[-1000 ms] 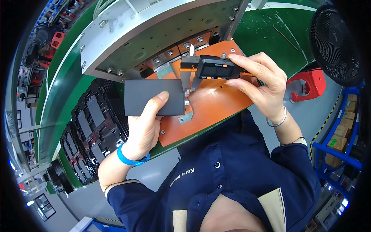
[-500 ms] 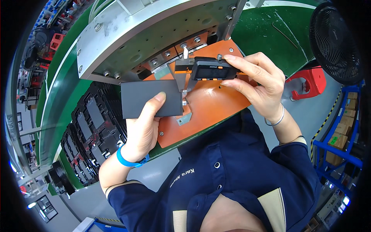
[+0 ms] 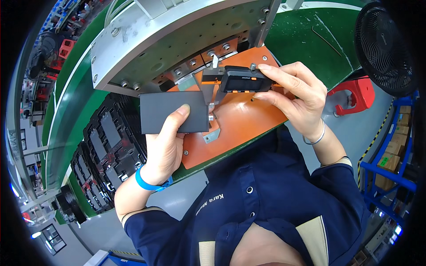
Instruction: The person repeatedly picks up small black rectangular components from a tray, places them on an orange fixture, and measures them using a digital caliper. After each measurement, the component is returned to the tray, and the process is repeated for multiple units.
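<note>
A flat dark grey rectangular block (image 3: 162, 108) is gripped in my left hand (image 3: 166, 148), the thumb lying on its top face. In my right hand (image 3: 297, 91) is a black digital caliper (image 3: 246, 80) with orange buttons, pinched between thumb and fingers at its display end. The caliper's jaws reach down to the block's right edge, beside a small metal tab there; whether they press on it I cannot tell. Both are held above an orange plate (image 3: 248, 117) that carries a small metal bracket (image 3: 212, 135).
A large metal fixture (image 3: 177, 44) with bolts stands behind the plate. Black trays (image 3: 106, 137) are stacked at the left. On the green bench (image 3: 306, 42) lies a hex key (image 3: 326, 41). A black fan (image 3: 384, 48), a red stool (image 3: 357, 97) and a blue rack (image 3: 390, 175) are at the right.
Hardly anything differs. Both hands keep their holds on the block and the caliper, and the view has shifted slightly.
</note>
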Motion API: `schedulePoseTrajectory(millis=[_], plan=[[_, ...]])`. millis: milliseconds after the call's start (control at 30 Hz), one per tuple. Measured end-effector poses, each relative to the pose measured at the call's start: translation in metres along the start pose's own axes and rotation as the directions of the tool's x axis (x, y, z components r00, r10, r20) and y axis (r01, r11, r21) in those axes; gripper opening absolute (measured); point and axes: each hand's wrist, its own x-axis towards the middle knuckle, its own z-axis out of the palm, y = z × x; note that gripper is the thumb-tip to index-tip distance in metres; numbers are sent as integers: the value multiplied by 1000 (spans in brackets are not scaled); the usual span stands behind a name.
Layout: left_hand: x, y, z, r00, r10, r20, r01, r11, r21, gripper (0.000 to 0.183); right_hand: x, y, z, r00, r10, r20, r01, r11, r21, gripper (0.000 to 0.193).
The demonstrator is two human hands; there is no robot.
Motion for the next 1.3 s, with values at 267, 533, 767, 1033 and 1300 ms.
schedulePoseTrajectory(millis=[267, 533, 767, 1033, 1300], plan=[[1, -3, 0, 1000, 21, -17, -21, 1000, -17, 33, 0, -2, -1, 999, 36, 14, -36, 999, -1, 47], [0, -2, 0, 1000, 17, 14, -17, 999, 27, 35, -4, 3, -2, 999, 25, 42, -25, 1000, 3, 50], [-1, -3, -1, 1000, 18, -8, -17, 1000, 20, 36, -4, 3, -1, 999, 17, 47, -18, 1000, 23, 51], [0, -3, -1, 1000, 7, -8, -7, 1000, 9, 38, -1, -2, -1, 999, 38, 28, -39, 999, 12, 47], [1, -6, -2, 998, 36, -45, -36, 999, 6, 36, -2, -1, 0, 999, 31, 29, -32, 999, 38, 47]])
